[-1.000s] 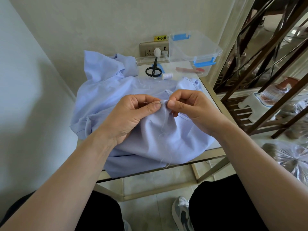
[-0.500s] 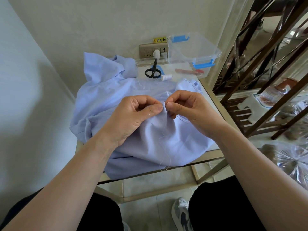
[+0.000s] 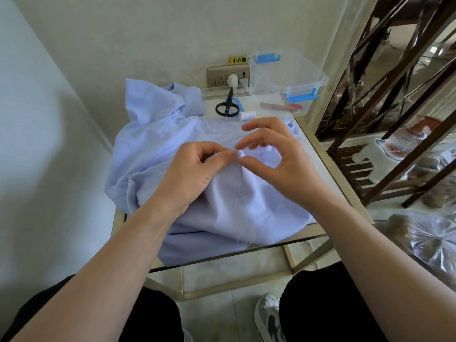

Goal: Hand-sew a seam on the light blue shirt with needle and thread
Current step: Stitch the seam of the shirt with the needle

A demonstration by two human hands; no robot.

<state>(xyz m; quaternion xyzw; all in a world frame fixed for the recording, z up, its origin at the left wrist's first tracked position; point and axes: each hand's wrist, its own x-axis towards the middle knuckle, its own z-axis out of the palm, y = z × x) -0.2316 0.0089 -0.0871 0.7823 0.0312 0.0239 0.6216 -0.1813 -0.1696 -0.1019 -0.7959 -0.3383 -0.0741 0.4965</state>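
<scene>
A person sews at a small table [image 3: 318, 157] | loose thread [image 3: 243, 218] trails down the shirt [image 3: 217, 208] heaped on it | left hand [image 3: 190, 176] pinches a fold, a needle [image 3: 228, 154] apparently lodged there | right hand [image 3: 278, 164] hovers just beside, fingers spread, holding nothing | behind: scissors [image 3: 227, 107], spool [image 3: 247, 115], clear box [image 3: 288, 77].

Crumpled light blue shirt [image 3: 197, 134] blankets most of the pale glass-topped table [image 3: 325, 169]; bare strip only along its right edge. Far end crowded: black-handled scissors [image 3: 225, 107], white thread spool [image 3: 247, 115], clear plastic box with blue clasps [image 3: 288, 77]. Dark metal lattice [image 3: 410, 160] walls off the right.
</scene>
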